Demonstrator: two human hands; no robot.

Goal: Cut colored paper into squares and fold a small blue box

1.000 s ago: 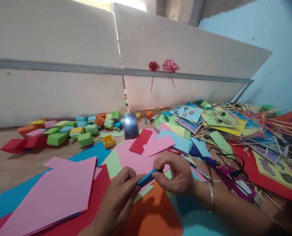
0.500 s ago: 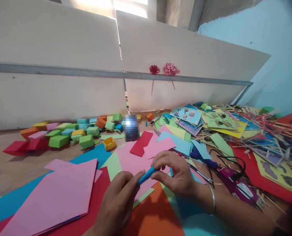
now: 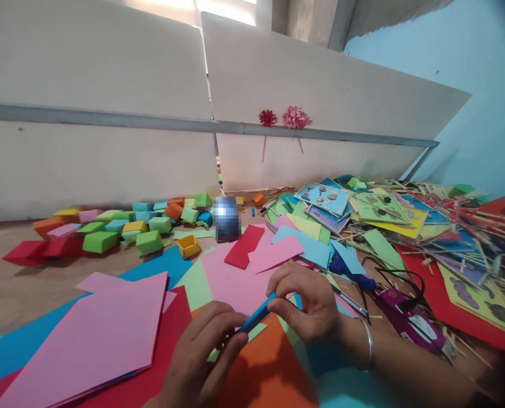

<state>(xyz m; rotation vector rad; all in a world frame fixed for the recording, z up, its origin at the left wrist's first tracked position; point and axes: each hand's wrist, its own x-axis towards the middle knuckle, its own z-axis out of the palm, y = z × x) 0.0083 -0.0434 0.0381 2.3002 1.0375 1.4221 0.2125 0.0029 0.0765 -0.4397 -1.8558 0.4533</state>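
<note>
A narrow folded piece of blue paper (image 3: 258,313) slants between my hands above the spread sheets. My left hand (image 3: 205,351) pinches its lower end between thumb and fingers. At the upper end, the thumb and curled fingers of my right hand (image 3: 307,300) grip it. Beneath the hands lie an orange sheet (image 3: 273,362) and a larger pink sheet (image 3: 226,280). Just beyond are a folded red piece (image 3: 244,247) and a pink strip (image 3: 276,254). To the left of my left hand rests a stack of pink sheets (image 3: 103,334).
Several small coloured paper boxes (image 3: 101,242) stand at the back left. A purple electrical box (image 3: 409,326) with black cords lies at the right, near a pen (image 3: 349,299). Picture cards (image 3: 322,198) and thin sticks pile up behind. White panels (image 3: 94,164) close off the back.
The blue paper now looks longer and flatter between my hands. My left hand has shifted slightly down and its fingers have parted a little; the right has moved slightly right.
</note>
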